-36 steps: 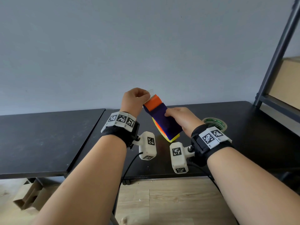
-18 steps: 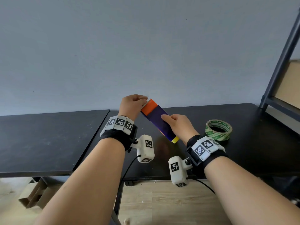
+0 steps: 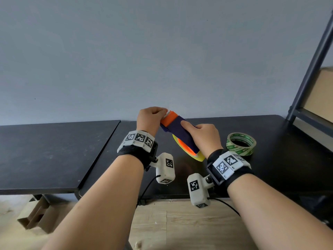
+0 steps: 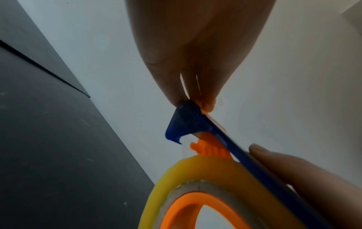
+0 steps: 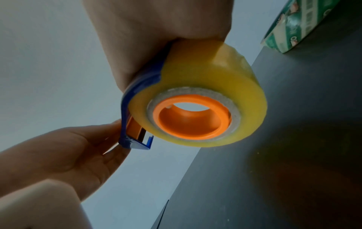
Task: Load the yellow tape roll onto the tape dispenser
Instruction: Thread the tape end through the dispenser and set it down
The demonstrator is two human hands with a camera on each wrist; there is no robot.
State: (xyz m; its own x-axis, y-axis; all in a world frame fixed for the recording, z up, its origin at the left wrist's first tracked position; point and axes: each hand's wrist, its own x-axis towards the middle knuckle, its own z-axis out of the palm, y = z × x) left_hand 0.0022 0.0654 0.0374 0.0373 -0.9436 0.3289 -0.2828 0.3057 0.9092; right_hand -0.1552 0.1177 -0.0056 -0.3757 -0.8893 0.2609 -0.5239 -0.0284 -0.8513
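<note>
The tape dispenser (image 3: pixel 178 129) is dark blue with an orange cutter end, held tilted above the black table (image 3: pixel 198 177). The yellow tape roll (image 3: pixel 191 153) (image 5: pixel 205 77) sits on its orange hub (image 5: pixel 188 117) under the blue body. My right hand (image 3: pixel 201 134) grips the dispenser body and roll from above. My left hand (image 3: pixel 153 116) pinches the dispenser's orange cutter end (image 4: pixel 207 108); whether a tape strip lies between the fingers is unclear. In the left wrist view the yellow tape roll (image 4: pixel 195 170) and blue frame (image 4: pixel 186 124) fill the lower right.
A green-printed tape roll (image 3: pixel 241 143) lies flat on the table right of my hands. A dark metal shelf post (image 3: pixel 310 69) with a cardboard box (image 3: pixel 320 94) stands at the far right. A second black table (image 3: pixel 45 154) adjoins on the left; folded cardboard (image 3: pixel 34 217) lies on the floor.
The view has tilted slightly, and the dispenser turned so the yellow roll shows beneath it again. Both hands keep their hold, the left at the cutter end.
</note>
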